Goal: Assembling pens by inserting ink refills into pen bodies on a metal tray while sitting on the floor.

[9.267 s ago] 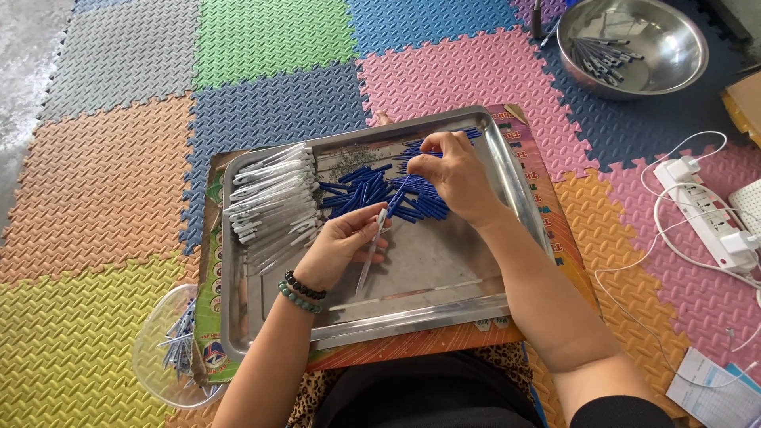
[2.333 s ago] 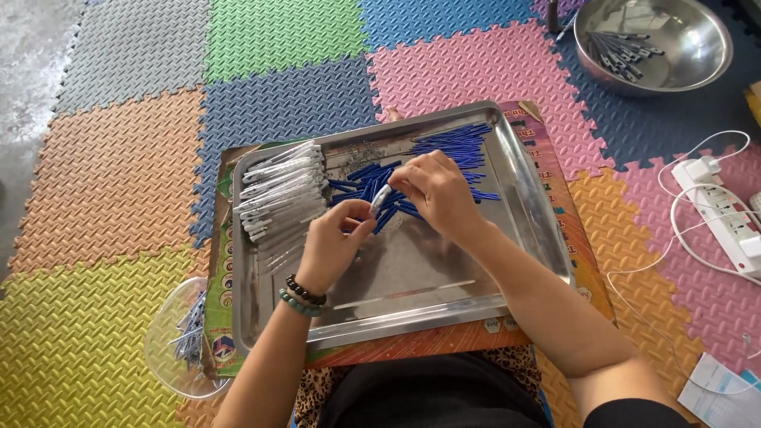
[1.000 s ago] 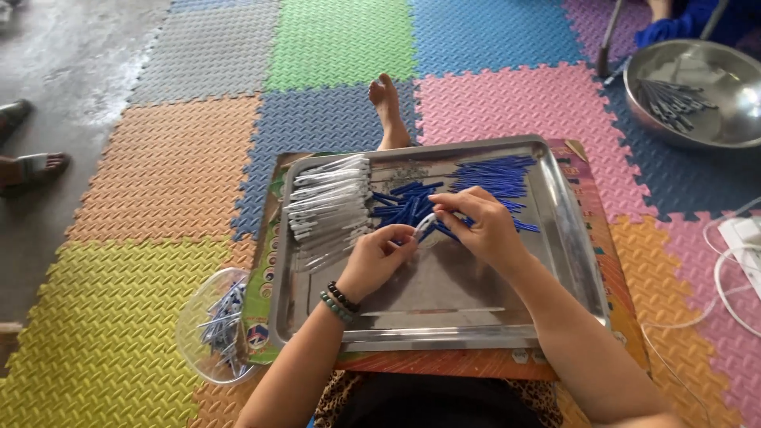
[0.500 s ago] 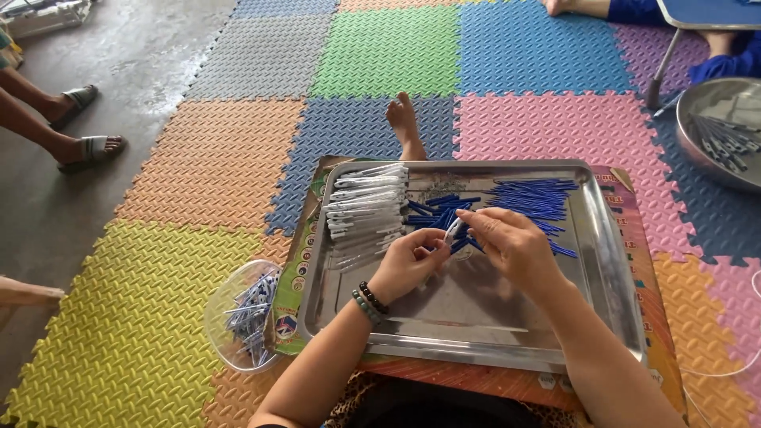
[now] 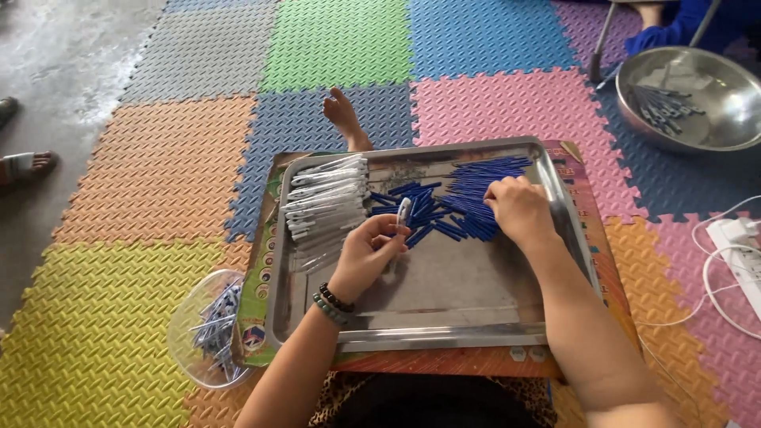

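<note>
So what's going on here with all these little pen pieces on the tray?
A person sits on the foam floor mats with a metal tray in front of them. The left hand holds a clear pen barrel upright, while the right hand rests on a pile of blue pen parts. A row of clear barrels lies at the tray's left side. A clear plastic bowl of small parts stands to the left, and a metal bowl further off at the right.

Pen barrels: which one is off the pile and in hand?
The clear pen barrel gripped upright in the left hand; the other clear barrels lie stacked flat at the tray's left.
</note>
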